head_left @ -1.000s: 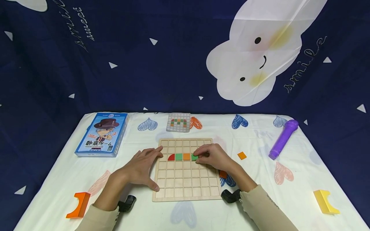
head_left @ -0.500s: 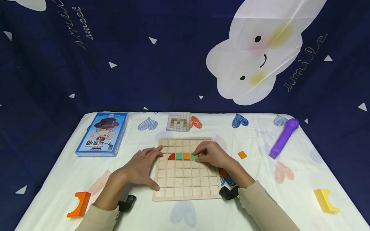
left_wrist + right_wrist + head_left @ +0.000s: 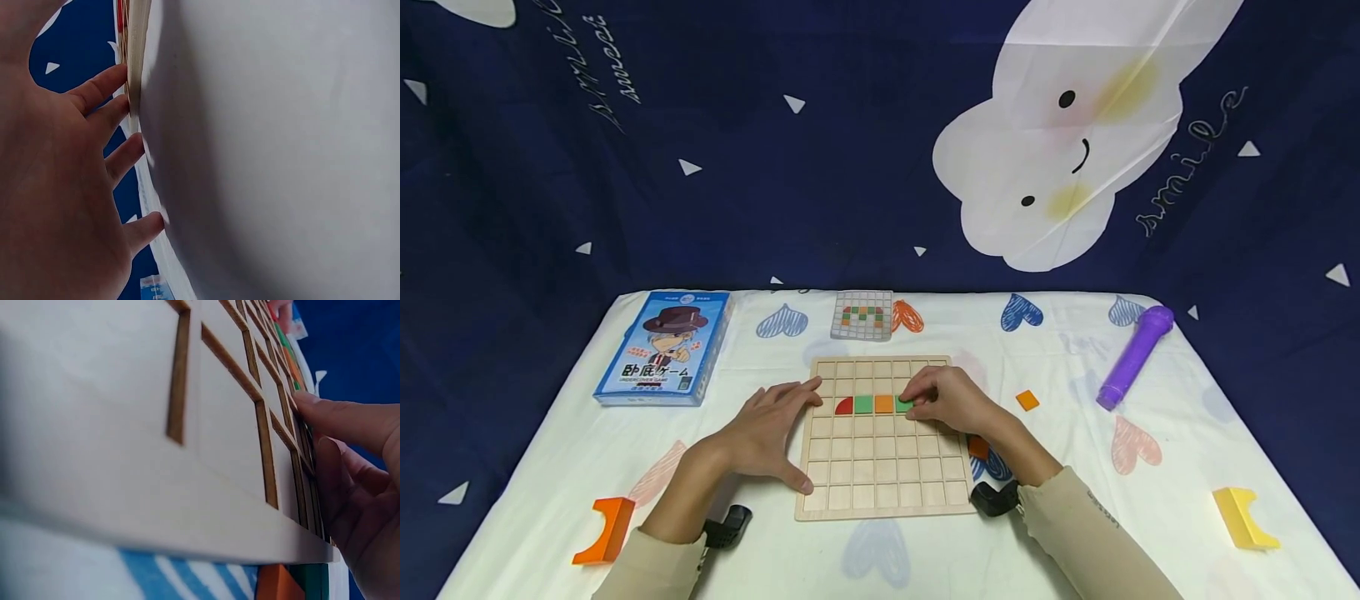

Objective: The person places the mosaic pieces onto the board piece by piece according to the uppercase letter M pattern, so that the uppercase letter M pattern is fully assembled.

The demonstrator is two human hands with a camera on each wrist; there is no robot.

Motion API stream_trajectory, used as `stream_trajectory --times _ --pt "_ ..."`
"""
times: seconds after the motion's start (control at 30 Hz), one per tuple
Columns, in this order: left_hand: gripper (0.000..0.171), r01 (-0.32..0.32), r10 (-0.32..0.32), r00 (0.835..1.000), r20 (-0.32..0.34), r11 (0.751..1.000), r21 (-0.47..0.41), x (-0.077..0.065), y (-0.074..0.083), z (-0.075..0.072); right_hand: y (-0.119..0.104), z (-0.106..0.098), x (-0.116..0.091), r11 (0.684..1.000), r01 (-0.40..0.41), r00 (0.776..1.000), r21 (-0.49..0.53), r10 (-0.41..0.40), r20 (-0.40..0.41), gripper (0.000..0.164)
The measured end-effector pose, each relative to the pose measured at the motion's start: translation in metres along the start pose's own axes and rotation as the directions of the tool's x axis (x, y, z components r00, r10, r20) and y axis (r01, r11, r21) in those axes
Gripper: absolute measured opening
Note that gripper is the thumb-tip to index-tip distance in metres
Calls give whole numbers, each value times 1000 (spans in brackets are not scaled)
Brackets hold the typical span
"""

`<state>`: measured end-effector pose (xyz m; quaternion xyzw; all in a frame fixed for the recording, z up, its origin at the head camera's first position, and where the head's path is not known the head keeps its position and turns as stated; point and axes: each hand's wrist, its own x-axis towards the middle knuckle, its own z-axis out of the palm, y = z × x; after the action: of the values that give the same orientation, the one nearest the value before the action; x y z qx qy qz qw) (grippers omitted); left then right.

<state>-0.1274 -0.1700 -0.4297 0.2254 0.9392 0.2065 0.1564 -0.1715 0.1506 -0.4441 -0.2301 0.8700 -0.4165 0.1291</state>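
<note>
Barely anything has moved since a second ago: your right grip [image 3: 947,400] pinches the rightmost green tile [image 3: 902,405] by its right side, next to an orange tile [image 3: 884,404] on the wooden grid board [image 3: 853,473]; your left grip [image 3: 751,439], spread, touches its left edge.

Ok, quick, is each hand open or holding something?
Left hand: open, fingers spread, touching the wooden board.
Right hand: closed, thumb and finger pinching the rightmost green tile.

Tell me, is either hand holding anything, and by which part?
The right hand touches a green tile at its right side; whether it grips cannot be told. The left hand only touches the board along its left edge.
</note>
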Motion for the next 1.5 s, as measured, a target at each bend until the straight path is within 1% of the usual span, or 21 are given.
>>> stream_trajectory --times 0.13,0.23,0.4,0.57,0.7,0.93,1.13,1.3,1.5 --pt "113 -4 4 1000 2 1000 -3 0 -1 -1 0 0 1 1000 8 1000 0 -8 4 15" --pt "113 -2 2 1000 2 1000 -5 0 0 -1 0 -2 0 1000 17 1000 -11 -16 23 16" --pt "113 12 -12 1000 -4 1000 1 0 0 1 -2 -10 -4 999 31 998 -11 -30 61 24" --pt "117 19 -19 1000 -3 1000 2 1 1 1 -1 -20 -10 999 37 999 -15 -36 28 27" --pt "118 21 -21 1000 0 1000 -1 1 0 1 1 -31 -18 1000 12 1000 -9 -12 -1 27" --pt "114 12 -12 1000 -2 1000 2 0 1 1 13 -54 -38 1000 19 999 -17 -20 -36 29" --pt "113 8 -8 1000 -2 1000 -1 -1 3 -1 22 -72 -57 999 -33 996 -32 30 -83 32" --pt "111 -3 3 1000 0 1000 -6 -1 2 -2 33 -77 -71 999 -45 995 -4 44 -84 35" --pt "114 -21 21 1000 -5 1000 -11 -1 0 -2 45 -71 -84 997 -73 994 -7 72 -77 38"
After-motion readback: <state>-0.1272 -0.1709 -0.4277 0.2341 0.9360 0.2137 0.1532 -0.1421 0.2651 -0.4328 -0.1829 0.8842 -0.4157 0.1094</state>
